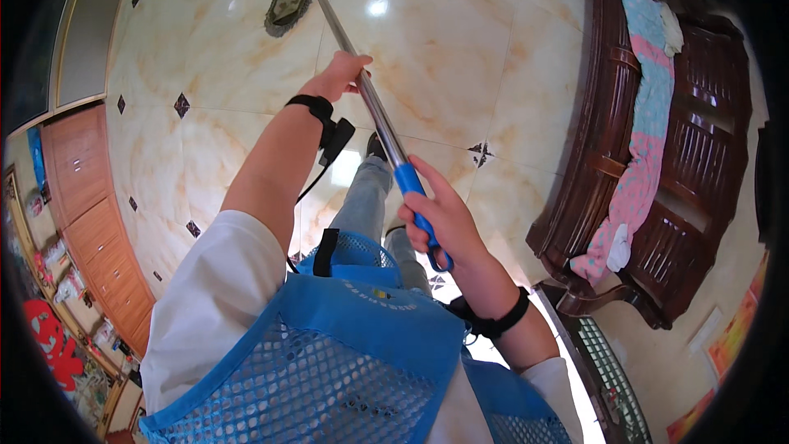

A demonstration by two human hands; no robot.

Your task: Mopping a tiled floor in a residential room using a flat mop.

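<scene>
The left hand point(337, 76) is clamped on the mop pole point(379, 115); the right hand point(445, 215), on its blue handle point(408, 179). The wooden drawer cabinet point(97, 226) is closed, contents hidden.

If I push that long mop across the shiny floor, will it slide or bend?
The mop would probably slide, since the floor tiles look glossy. Its straight, metallic-looking pole should feel stiff and hardly bend. The shaggy grey fringe looks soft, so it may squash against things.

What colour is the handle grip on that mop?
Blue; the handle grip shows best in the head view.
</scene>
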